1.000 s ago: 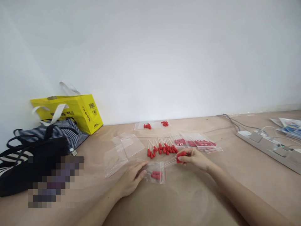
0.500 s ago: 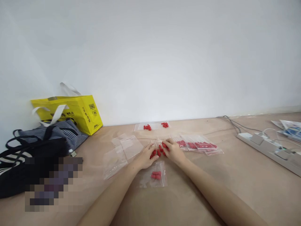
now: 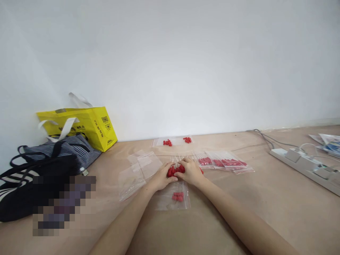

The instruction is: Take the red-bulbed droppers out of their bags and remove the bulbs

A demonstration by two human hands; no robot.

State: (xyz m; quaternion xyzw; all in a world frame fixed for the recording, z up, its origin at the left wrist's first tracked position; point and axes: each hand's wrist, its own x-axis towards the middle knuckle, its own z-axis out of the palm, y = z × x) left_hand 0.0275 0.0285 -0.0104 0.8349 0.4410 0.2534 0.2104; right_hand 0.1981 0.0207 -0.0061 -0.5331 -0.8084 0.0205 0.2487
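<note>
Both my hands meet over a loose pile of clear droppers with red bulbs on the tan table. My left hand curls around the pile's left side and my right hand cups its right side, pressing the red bulbs together between them. Just in front of my hands lies a small clear zip bag with a few red-bulb droppers inside, untouched.
Empty clear bags lie to the left. Filled bags of droppers sit to the right, another one by the wall. A yellow bag, striped bag and black bag stand far left. A power strip lies right.
My hands left the small bag and the single dropper, moved forward to the loose pile, and drew the red bulbs together into a tighter bunch. The small bag stays on the table.
</note>
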